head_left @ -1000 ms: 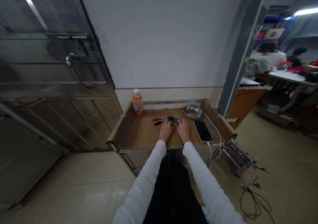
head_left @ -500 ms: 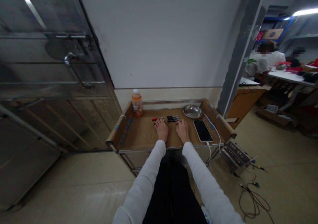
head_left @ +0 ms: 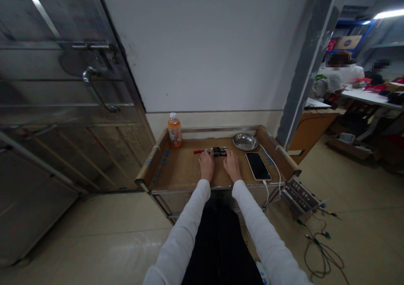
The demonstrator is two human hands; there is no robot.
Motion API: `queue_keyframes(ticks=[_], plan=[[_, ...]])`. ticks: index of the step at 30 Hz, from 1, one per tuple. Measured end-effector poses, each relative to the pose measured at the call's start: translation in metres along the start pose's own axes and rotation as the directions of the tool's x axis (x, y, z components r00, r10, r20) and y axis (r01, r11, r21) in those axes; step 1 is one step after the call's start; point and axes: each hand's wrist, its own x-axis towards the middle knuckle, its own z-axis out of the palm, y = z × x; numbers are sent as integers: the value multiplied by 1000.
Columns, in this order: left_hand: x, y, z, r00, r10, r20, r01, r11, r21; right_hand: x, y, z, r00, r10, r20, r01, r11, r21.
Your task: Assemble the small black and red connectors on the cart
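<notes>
Black marker pens (head_left: 220,149) lay side by side near the centre of the frame, on a cardboard-lined cart top (head_left: 176,171), between the person's two hands. The left hand (head_left: 206,166) rested palm down, fingers bent and slightly spread, its tips at the left ends of the black pens and close by a red marker (head_left: 198,152) — whether they pinched anything, I could not tell. The right hand (head_left: 232,166) curled in at the opposite ends; its fingertips were too small to show whether they were apart or closed on a pen. Fingers covered the pen ends, so the exact count was unclear, and the red marker's right end was hard to make out. Right of centre, a phone (head_left: 258,166) lay below a steel bowl (head_left: 245,142). Both white sleeves ran off the bottom edge — and at upper right a co-worker in white (head_left: 349,72) was blurred.
</notes>
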Motion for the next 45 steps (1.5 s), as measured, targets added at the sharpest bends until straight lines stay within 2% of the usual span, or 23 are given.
queue_keyframes(ticks=[3, 5, 9, 14, 16, 24, 37, 45], plan=[[1, -1, 3, 964, 250, 87, -226, 948, -223, 1, 2, 3, 998, -58, -14, 58, 997, 42], [1, -1, 3, 926, 369, 84, -323, 886, -332, 1, 4, 5, 995, -105, -2, 105, 993, 54], [1, -1, 2, 897, 442, 2, -400, 813, -424, 2, 8, 10, 991, -135, 10, 134, 990, 45], [2, -2, 5, 901, 406, -151, -427, 773, -470, 2, 10, 16, 989, -151, -1, 151, 988, 45], [2, -3, 8, 909, 375, -180, -413, 766, -492, 2, 10, 18, 986, -169, -2, 169, 985, 45], [3, -9, 14, 944, 259, -206, -331, 760, -559, 3, 14, 22, 981, -193, -27, 194, 981, 28], [2, -6, 0, 946, 160, -283, -299, 769, -564, 6, 16, 20, 981, -193, -5, 193, 979, 61], [3, -6, 0, 946, 141, -293, -286, 789, -544, 4, 10, 13, 983, -181, 3, 179, 974, 138]])
